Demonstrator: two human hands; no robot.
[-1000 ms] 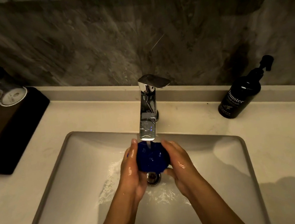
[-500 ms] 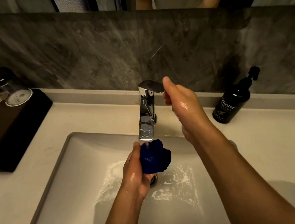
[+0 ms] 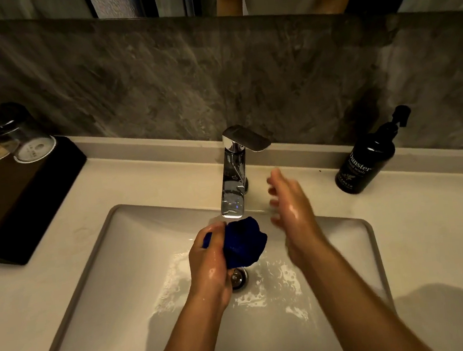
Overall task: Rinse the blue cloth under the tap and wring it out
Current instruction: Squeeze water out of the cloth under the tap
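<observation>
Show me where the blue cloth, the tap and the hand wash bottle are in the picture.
blue cloth (image 3: 245, 241): head view, on the bunched middle of the cloth held by the left hand (image 3: 208, 260).
tap (image 3: 233, 186): head view, on the chrome spout.
hand wash bottle (image 3: 366, 164): head view, on the dark body near the label.

Black pump bottle of hand wash (image 3: 367, 160) sits far right on the pale bench (image 3: 139, 183); two upturned clear glasses (image 3: 22, 135) on a dark tray (image 3: 20, 205), left.

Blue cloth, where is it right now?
In the head view, the blue cloth is bunched in the left hand, over the sink, just below the tap spout and above the drain.
</observation>
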